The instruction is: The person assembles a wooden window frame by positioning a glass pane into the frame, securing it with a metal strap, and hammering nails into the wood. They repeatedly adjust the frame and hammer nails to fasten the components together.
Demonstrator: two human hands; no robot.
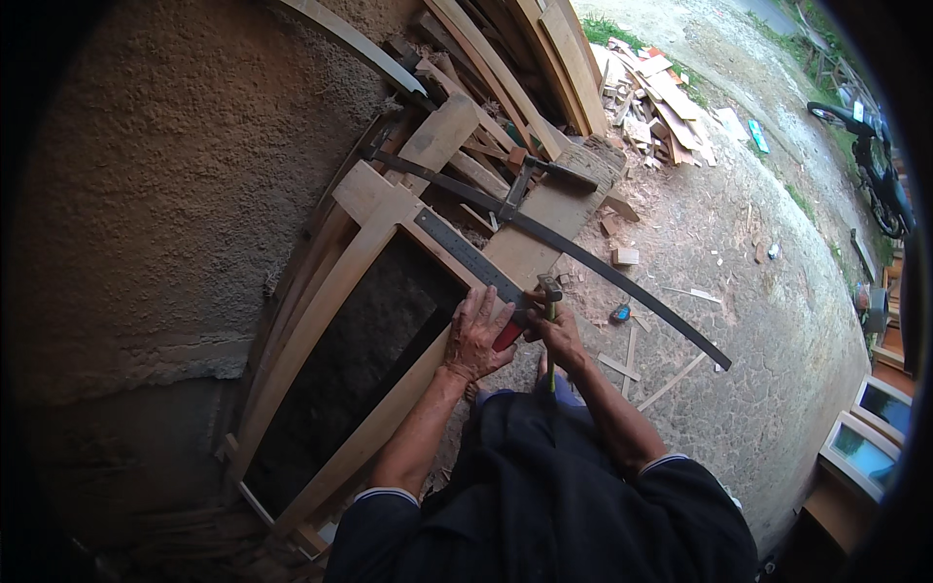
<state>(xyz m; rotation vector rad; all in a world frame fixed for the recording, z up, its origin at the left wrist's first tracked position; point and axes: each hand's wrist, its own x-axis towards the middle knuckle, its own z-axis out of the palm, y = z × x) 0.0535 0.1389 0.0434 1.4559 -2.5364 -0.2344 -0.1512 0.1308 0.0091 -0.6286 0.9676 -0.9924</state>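
Note:
My left hand (pixel 474 338) lies with fingers stretched out over the corner of a wooden frame (pixel 374 228), against a grey steel ruler blade (pixel 462 251) on the frame's rail. A red piece (pixel 507 334) shows between my hands; whether it joins the blade I cannot tell. Closed round a hammer with a green handle (pixel 551 340), my right hand (pixel 559 333) is at the near end of the blade. The hammer's head sticks up above my fingers, and some fingertips are hidden. A dark panel or opening (pixel 345 350) fills the frame's middle.
A long bar clamp (pixel 622 277) crosses beyond the frame over a plank (pixel 544 223). A rough wall (pixel 175 194) rises at left. Wood scraps (pixel 666 107) are heaped far off. A blue tape measure (pixel 620 313) and thin strips (pixel 671 381) lie on the ground. A motorcycle (pixel 880 175) stands far right.

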